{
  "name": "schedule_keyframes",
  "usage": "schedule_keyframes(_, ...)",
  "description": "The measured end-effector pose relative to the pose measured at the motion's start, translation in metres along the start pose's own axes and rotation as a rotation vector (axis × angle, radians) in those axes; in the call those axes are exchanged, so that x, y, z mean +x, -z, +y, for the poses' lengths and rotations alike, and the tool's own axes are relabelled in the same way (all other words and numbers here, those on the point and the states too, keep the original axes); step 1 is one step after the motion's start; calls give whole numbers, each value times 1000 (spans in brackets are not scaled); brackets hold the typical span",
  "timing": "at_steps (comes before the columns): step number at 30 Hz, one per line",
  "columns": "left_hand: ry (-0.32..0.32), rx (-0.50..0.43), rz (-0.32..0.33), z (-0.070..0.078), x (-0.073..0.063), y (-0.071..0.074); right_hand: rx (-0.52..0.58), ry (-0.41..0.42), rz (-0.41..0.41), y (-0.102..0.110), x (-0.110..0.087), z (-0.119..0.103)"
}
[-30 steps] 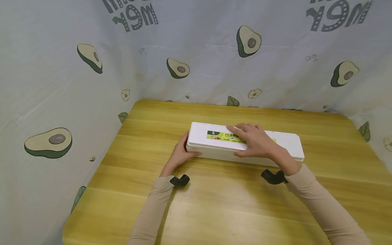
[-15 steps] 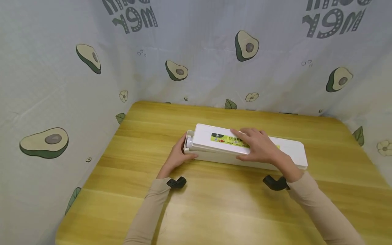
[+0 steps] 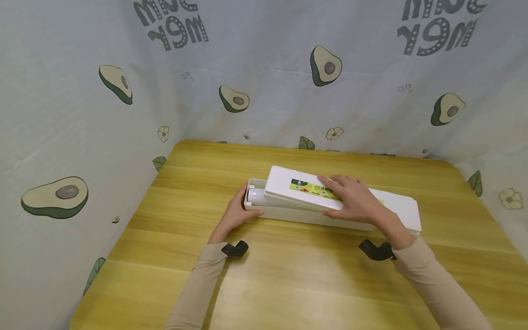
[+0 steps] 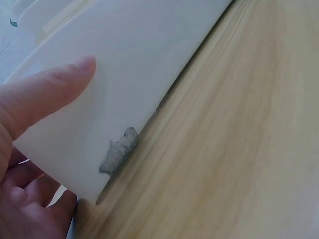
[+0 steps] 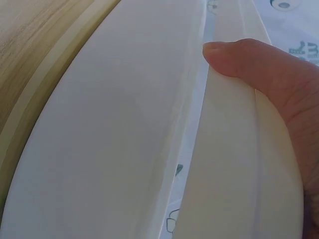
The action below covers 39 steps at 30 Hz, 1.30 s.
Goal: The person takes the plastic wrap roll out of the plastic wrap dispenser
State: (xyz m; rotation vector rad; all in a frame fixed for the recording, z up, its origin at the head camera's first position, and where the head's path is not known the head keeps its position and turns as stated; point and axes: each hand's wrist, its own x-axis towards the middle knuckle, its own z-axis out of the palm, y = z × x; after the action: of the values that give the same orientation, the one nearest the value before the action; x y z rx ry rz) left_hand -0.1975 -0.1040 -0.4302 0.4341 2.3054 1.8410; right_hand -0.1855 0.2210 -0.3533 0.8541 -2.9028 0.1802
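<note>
A long white cling film box (image 3: pixel 294 215) lies across the table, its white lid (image 3: pixel 277 182) carrying a yellow-green label. The lid is raised and shifted right at its left end, so part of a pale cling film roll (image 3: pixel 257 197) shows inside. My left hand (image 3: pixel 234 215) grips the box's left end, thumb on the front wall and fingers round the end. My right hand (image 3: pixel 354 200) grips the lid near its middle. In the right wrist view, its thumb (image 5: pixel 239 57) presses the lid's front edge above a gap. A grey patch (image 4: pixel 118 152) marks the box's lower front.
The wood-patterned table (image 3: pixel 288 284) extends in front of the box and to both sides. A pale curtain (image 3: pixel 272 55) printed with avocados hangs behind the table and along its sides. Black wrist mounts (image 3: pixel 235 249) jut from both sleeves.
The lid's left end has lifted off the box and slid right with my right hand, uncovering the roll's end. My left hand keeps hold of the box. The head view has tilted slightly.
</note>
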Motion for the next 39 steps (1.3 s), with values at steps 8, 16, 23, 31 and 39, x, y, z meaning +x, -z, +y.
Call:
schedule_keyframes(8,4,1,1,-4,2,0,7,-48,-6,2,-6,9)
schedule_keyframes(16,5,0,0,-3,2,-1,13,-80,3,6,-12,16)
schedule_keyframes(23,19,-1,-4,-1,1,-2,19,-95,3,8,-17,17)
schedule_keyframes(31,11,-1,-4,0,0,-3,16,-136,-8,13,-24,21)
schedule_keyframes(39,-11,9,24,-26,9,-6,16,-165,-11,14,-32,27)
